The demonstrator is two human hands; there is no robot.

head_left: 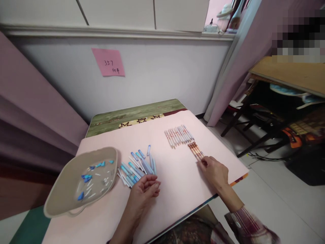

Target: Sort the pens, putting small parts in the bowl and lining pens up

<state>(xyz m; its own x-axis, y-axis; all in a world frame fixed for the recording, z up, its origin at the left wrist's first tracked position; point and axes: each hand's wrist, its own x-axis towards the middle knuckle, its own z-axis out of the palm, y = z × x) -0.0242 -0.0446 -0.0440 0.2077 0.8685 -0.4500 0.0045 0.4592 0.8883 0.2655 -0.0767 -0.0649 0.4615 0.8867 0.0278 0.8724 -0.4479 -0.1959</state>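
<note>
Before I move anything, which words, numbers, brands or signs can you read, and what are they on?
"357": handwritten on the pink note on the wall.
Handwriting below it: too small to read surely.
Any print on the blue pens, row of clear pens or brown-capped pens: too small to read.

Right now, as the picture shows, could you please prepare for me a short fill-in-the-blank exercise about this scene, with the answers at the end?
1. The right hand is at a small row of pens whose far ends are coloured ____.
2. The loose blue and white pens beside the left hand lie, in the picture, to the ____ of the basin.
3. The pink note on the wall shows the number ____.

Missing words: brown; right; 357.
</note>
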